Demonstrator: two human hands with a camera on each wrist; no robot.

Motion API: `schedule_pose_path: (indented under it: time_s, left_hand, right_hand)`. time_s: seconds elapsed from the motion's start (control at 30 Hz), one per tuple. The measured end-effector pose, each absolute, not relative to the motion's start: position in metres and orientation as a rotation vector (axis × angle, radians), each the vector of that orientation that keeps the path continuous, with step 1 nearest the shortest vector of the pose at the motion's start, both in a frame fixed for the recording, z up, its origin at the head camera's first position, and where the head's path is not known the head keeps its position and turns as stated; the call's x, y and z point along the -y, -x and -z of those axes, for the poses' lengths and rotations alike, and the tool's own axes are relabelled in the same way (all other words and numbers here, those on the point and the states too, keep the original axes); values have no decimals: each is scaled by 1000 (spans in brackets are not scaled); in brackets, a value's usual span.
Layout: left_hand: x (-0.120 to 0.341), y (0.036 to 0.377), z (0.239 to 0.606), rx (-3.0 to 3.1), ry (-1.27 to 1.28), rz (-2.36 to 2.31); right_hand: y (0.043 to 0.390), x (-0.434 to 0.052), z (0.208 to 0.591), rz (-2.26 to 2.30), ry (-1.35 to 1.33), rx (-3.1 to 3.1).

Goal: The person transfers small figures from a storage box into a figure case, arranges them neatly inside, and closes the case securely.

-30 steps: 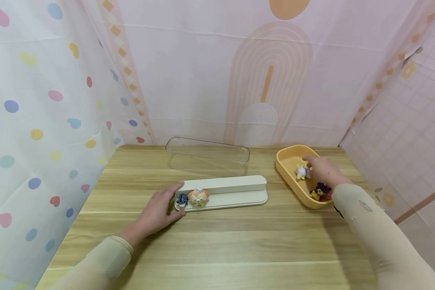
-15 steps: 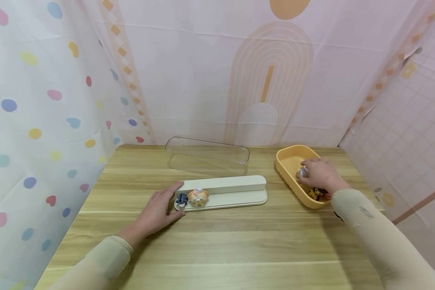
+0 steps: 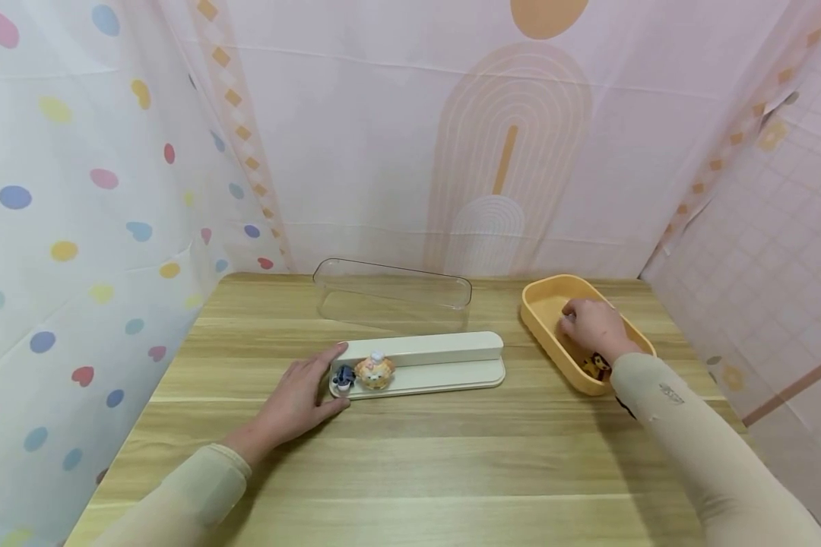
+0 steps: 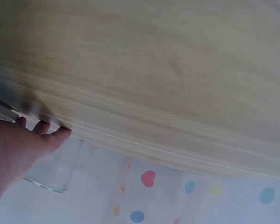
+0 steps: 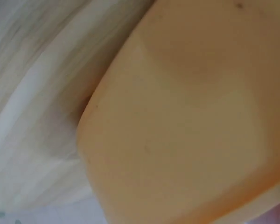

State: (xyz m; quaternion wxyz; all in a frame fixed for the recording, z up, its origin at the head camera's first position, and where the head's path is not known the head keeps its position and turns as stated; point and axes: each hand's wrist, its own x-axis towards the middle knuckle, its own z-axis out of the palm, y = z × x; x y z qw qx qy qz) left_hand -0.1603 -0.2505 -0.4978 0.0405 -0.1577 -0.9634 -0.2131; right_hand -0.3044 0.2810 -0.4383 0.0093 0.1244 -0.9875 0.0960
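Observation:
In the head view my left hand (image 3: 299,393) holds the left end of a cream stepped display base (image 3: 451,374), thumb at the front edge and fingers at the back. On its lower step, beside that hand, stand a small dark-blue figurine (image 3: 343,377) and a rounder orange-and-cream figurine (image 3: 375,371) with a white top. My right hand (image 3: 594,328) is down inside a yellow-orange tray (image 3: 543,327), fingers curled on a small whitish figurine (image 3: 571,316) that they mostly hide. A yellow-and-dark figurine (image 3: 595,367) lies in the tray below that hand, partly covered by the wrist.
A transparent cover (image 3: 393,296) sits on the wooden table (image 3: 410,471) behind the base. Printed curtains hang along the back (image 3: 356,152) and both sides. The tray's raised wall (image 5: 177,116) fills most of the right wrist view.
My right hand has lowered into the tray and closed its fingers on the whitish figurine, shifting slightly left. My left hand and the base have stayed put.

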Motion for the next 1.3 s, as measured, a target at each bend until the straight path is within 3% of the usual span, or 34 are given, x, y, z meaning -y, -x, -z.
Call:
schedule_pose_path:
  time_s: [0.3,0.53,0.77,1.3]
  left_hand:
    - [250,159,497,2940,488,659]
    - [250,160,498,2944,494,663]
    - [251,160,499,2942,494,660]
    - [250,159,498,2958,471,656]
  right_hand:
    - [309,-286,425,-849,-279,3186]
    - [308,-287,427,-936,-215,3195]
    - [309,-284,437,-661,-388,3094]
    - [301,-289,430,-583,-307,2990]
